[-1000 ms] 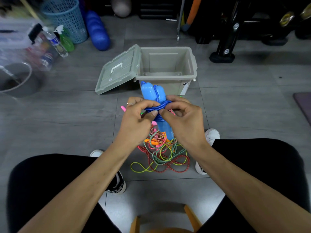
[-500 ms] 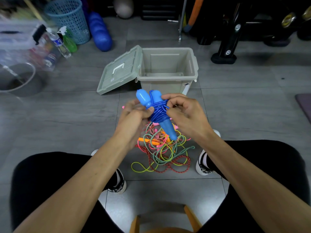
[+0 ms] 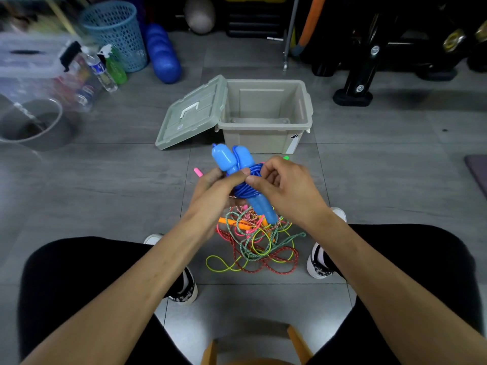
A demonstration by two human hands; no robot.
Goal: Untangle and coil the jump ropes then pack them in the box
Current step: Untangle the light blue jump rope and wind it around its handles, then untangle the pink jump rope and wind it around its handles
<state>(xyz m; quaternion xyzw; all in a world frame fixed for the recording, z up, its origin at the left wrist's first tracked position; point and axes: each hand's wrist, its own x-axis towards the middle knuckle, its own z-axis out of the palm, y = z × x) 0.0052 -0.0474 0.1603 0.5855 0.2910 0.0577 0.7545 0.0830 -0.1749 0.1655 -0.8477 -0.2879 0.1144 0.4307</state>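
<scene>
A blue jump rope [image 3: 238, 167] with two blue handles side by side has its cord wound around the handles. My left hand [image 3: 214, 192] grips the bundle from the left. My right hand [image 3: 283, 188] pinches the wound cord from the right. Under the hands, on the floor between my feet, lies a tangle of jump ropes [image 3: 257, 243] in pink, green, yellow, red and orange. A beige box [image 3: 264, 138] stands open just beyond, with nothing in it. Its lid [image 3: 192, 113] leans against the box's left side.
A blue basket [image 3: 116, 32], bottles [image 3: 101, 69] and clear containers [image 3: 31, 75] sit at the far left. Black gym equipment [image 3: 369, 67] stands at the back right. A wooden stool edge [image 3: 253, 349] shows between my knees. A mat corner [image 3: 478, 172] lies at the right.
The blue bundle has tilted so its handle tops lean left. My right hand has shifted from in front of the wrap to its right side, still working the cord.
</scene>
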